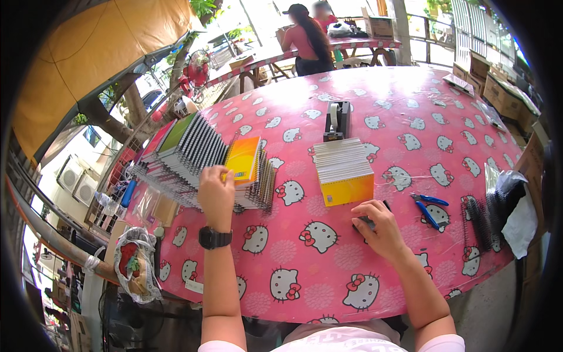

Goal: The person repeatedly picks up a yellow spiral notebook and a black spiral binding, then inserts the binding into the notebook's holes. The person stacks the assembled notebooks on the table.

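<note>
My left hand (216, 186), with a black watch on its wrist, has its fingers curled at the near-left edge of a yellow-orange spiral notebook (243, 157). That notebook lies on top of a stack of spiral-bound notebooks (263, 186). Over the pink table, my right hand (378, 227) is closed around a small dark object (365, 222), mostly hidden by the fingers. Just beyond it sits a neat pile of yellow-covered pads (347, 189), their white page edges facing up. A black tape dispenser (336, 122) stands behind the pile.
Taller notebook stacks (190, 146) rise at the left. Blue-handled pliers (431, 211) lie to the right, near black spiral binding coils (482, 223). Cardboard boxes (501, 97) stand at the far right. A plastic-wrapped bundle (138, 264) hangs by the left edge. Two people are at a farther table.
</note>
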Tool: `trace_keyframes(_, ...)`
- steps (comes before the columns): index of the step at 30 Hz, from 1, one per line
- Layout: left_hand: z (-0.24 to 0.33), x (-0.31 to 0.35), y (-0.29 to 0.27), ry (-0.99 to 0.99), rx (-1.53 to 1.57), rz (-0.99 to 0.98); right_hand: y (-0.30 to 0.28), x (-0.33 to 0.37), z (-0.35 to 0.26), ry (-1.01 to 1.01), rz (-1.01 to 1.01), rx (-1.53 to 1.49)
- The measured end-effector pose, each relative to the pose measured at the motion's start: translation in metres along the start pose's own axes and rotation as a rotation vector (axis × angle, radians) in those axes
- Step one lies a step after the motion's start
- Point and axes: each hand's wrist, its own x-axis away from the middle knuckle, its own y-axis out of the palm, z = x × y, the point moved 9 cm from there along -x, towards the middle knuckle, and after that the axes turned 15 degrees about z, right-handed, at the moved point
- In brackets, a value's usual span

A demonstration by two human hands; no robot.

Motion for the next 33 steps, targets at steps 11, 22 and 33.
trace_keyframes(11,0.064,0.001,0.017,0.421,-0.154,-0.126,-0.002,-0.003,0.003,-0.004,-0.026,0.004)
trace_keyframes(22,0.086,0.016,0.005,0.542,-0.086,0.038,0.02,0.019,0.063,-0.002,-0.349,0.735)
trace_keyframes(33,0.226,0.121,0.121,0.845,0.462,0.066,-0.031,0.006,0.11,0.288,-0.215,0.777)
